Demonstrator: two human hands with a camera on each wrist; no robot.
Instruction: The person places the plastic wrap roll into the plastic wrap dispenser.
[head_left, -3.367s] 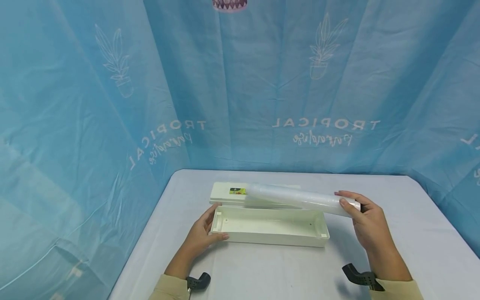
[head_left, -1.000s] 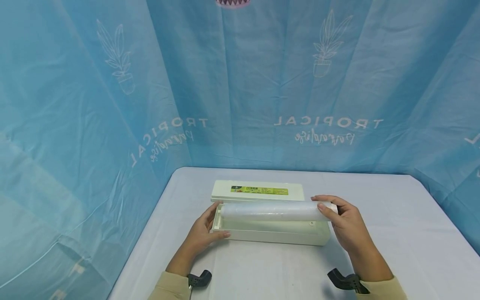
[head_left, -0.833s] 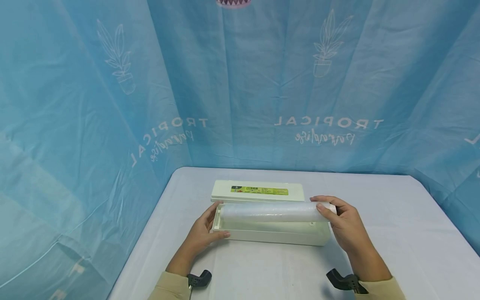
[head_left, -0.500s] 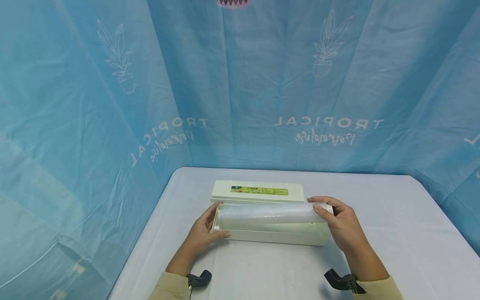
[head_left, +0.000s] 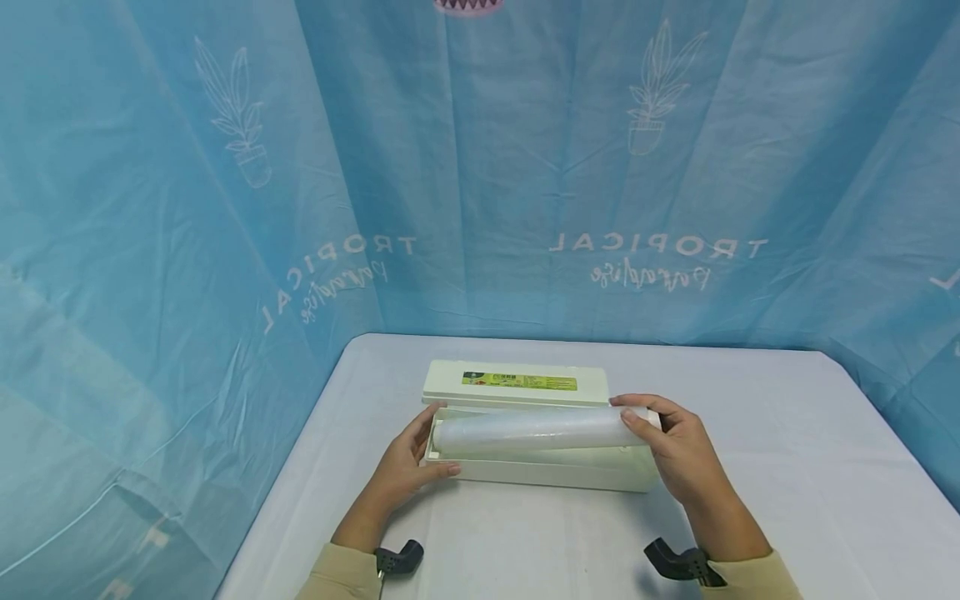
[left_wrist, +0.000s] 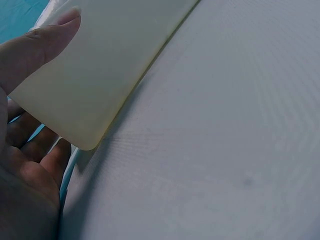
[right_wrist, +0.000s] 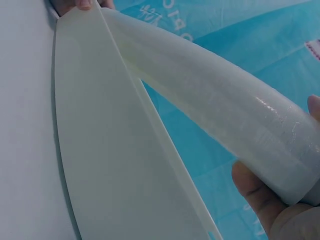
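Note:
A pale cream, long box (head_left: 540,475) lies on the table with its open side up. My left hand (head_left: 401,467) grips its left end, thumb on the front wall and fingers at the back corner; the box's front wall (left_wrist: 115,65) fills much of the left wrist view. My right hand (head_left: 678,446) holds the right end of a roll of plastic wrap (head_left: 532,431) between thumb and fingers. The roll's left end is down inside the box, while its right end (right_wrist: 280,150) stays raised above the rim, so the roll slants.
Just behind the box lies a matching cream lid (head_left: 517,373) with a yellow-green label (head_left: 519,381). A white cloth covers the table (head_left: 780,433). Blue printed curtains (head_left: 480,183) hang behind it and at both sides.
My right hand has brought the roll from above the lid leftward and down, so its left end now sits in the box. My left hand has kept its grip on the box.

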